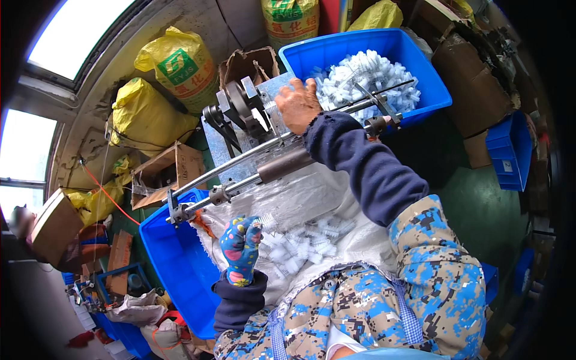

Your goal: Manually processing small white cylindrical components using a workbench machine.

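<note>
My left hand [241, 249] wears a blue flower-patterned glove and pinches a small white plastic part above a heap of the same white parts [306, 243] lying on clear plastic sheeting. My right hand [298, 105] is bare and reaches forward to the metal machine [243, 108], its fingers pressed against the machine's front by a small white part. Two long steel rods [240, 177] run slantwise across the machine between my hands. Behind the machine a blue bin [432, 78] holds many more white parts.
A second blue bin [174, 258] sits at my lower left under the sheeting. Yellow sacks [177, 63] and open cardboard boxes [171, 171] crowd the floor to the left and behind. Small blue trays [510, 150] and more cartons stand at the right on the green floor.
</note>
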